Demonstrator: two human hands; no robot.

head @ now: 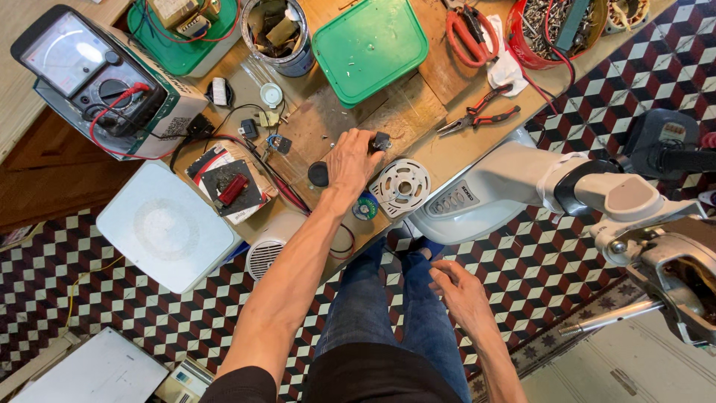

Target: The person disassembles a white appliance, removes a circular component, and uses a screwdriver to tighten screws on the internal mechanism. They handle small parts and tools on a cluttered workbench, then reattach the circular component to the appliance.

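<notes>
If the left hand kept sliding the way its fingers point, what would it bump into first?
The left hand already touches a small black part; beyond that, probably the green lid, though heights are hard to judge.

The bare left arm stretches forward, almost straight at the elbow, a dark sleeve showing at the shoulder. The left hand point(353, 160) lies palm down with its back to the camera, fingers curled forward and fingertips pinched together. The right forearm stays low and close to the body. The right hand point(461, 292) hovers above the knees, relaxed, fingers loosely spread, holding nothing.
</notes>
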